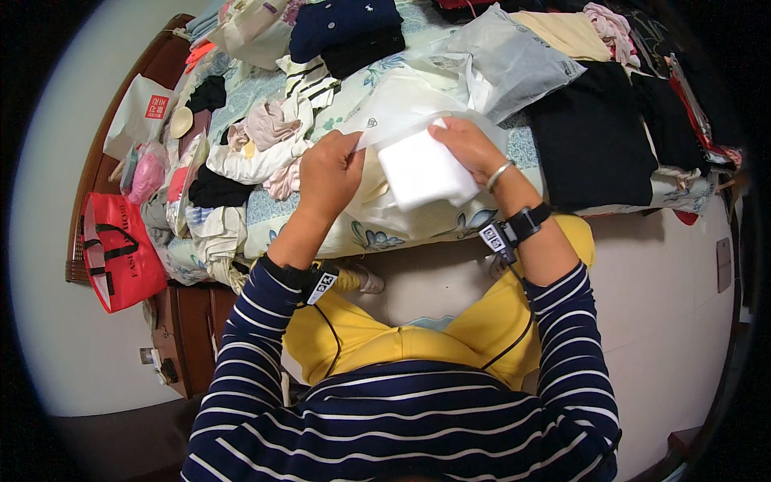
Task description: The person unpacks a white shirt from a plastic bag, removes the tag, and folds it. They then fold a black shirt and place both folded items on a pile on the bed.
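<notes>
In the middle of the view, my right hand [467, 144] grips a folded white item [424, 172], its thumb on the top corner. My left hand [331, 169] pinches the edge of a translucent plastic bag [397, 99] between thumb and fingers. The bag spreads behind and beneath the white item over the bed. Whether the item is partly inside the bag, I cannot tell. Beyond my right hand lies a larger frosted plastic bag [512, 66] with contents hidden. A folded black cloth [593, 135] lies to the right.
The bed's patterned sheet [376, 235] carries crumpled clothes [265, 132] at left and a folded navy garment [343, 24] at the back. A red shopping bag [123, 253] leans at the bed's left end. A wooden cabinet [193, 337] stands below it.
</notes>
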Demonstrator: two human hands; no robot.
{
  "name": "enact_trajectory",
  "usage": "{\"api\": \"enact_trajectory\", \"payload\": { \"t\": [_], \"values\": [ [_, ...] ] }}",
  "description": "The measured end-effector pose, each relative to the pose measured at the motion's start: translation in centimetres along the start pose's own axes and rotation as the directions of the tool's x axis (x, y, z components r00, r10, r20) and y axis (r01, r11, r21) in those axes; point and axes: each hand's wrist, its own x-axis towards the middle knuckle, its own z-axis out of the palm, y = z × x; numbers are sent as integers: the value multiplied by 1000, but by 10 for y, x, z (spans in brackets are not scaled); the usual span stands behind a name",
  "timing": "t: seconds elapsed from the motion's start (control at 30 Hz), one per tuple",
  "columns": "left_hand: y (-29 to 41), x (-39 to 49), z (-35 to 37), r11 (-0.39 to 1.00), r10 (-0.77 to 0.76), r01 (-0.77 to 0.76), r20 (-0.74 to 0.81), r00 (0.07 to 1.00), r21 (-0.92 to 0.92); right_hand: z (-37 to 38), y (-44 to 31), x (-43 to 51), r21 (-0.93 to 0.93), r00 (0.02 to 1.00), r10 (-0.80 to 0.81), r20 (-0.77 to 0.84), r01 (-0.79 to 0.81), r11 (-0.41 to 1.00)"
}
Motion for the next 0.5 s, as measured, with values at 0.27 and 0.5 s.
{"api": "enact_trajectory", "payload": {
  "t": [0.27, 0.5],
  "values": [
    [21, -8, 13, 996, 91, -92, 14, 996, 24, 69, 45, 48, -358, 749, -345, -565, 154, 921],
    [21, -14, 29, 998, 57, -57, 48, 997, 0, 75, 23, 33, -37, 961, 175, -215, -187, 982]
  ]
}}
